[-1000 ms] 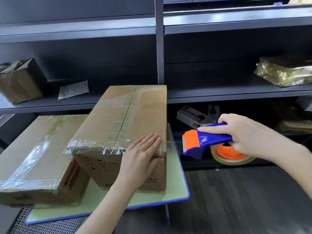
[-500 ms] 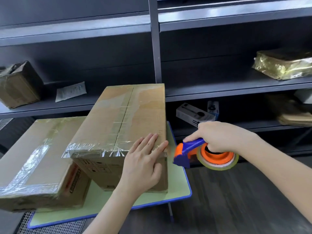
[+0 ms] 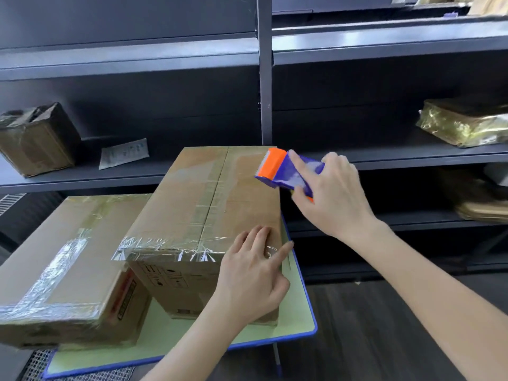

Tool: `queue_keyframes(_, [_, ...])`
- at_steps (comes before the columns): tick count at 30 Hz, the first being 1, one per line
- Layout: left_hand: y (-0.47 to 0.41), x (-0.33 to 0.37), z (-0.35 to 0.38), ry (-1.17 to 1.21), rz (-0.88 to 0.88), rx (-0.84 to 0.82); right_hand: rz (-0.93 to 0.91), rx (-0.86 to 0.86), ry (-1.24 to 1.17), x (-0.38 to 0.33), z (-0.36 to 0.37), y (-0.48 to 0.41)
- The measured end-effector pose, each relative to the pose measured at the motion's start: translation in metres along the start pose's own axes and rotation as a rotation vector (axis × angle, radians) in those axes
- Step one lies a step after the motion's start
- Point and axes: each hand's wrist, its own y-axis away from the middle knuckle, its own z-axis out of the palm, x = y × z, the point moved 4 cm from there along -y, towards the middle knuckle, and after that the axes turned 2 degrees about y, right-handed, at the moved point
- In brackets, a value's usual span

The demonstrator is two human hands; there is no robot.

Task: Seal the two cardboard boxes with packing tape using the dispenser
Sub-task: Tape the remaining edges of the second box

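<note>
two boxes: both sit on the green table (image 3: 302, 320) with the blue rim; the taller box (image 3: 220, 193) on the right is the one i am working, and the flatter box (image 3: 68, 257) lies just beside it on the left, crossed with shiny tape
tape so far: the taller box has tape down its centre seam and a wrinkled tape strip (image 3: 170, 247) across the near edge, its left end sticking out past the corner
left hand: my left hand (image 3: 250, 276) lies flat with straight fingers on the near right corner of the taller box, pressing down and holding nothing
right hand: my right hand (image 3: 335, 199) is wrapped round the dispenser, forefinger laid along its top
dispenser: the dispenser (image 3: 286, 171) has a blue body and an orange mouth pointing left, held at the far right corner of the taller box; whether it touches the cardboard i cannot tell
step in hand: i judge i am lining up a fresh strip from that far corner
next move: set the orange mouth on the lid, stick the tape end firmly, then draw one steady line while the left hand pins the box
in the way: the dark shelving (image 3: 192, 171) stands close behind the far edge and its upright post (image 3: 265, 78) rises right behind the corner, so my wrist has little room; my left hand would have to shift if the strip runs down the right edge
around: a crumpled small box (image 3: 35, 138), a flat packet (image 3: 123, 154) and a gold-wrapped parcel (image 3: 464, 122) sit on the shelf, all well apart from the work
</note>
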Motion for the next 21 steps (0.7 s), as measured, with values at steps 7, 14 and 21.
queue_keyframes(7, [0.017,-0.022,-0.002,0.059,0.061,0.015,-0.273,-0.036,-0.072,-0.068,0.045,-0.027])
queue_keyframes(14, [0.008,-0.015,0.007,0.028,0.01,0.27,-0.256,-0.028,-0.305,-0.054,0.047,-0.012])
queue_keyframes(21, [0.003,-0.004,0.02,-0.145,-0.13,0.345,0.285,0.052,-0.62,-0.019,0.033,0.061])
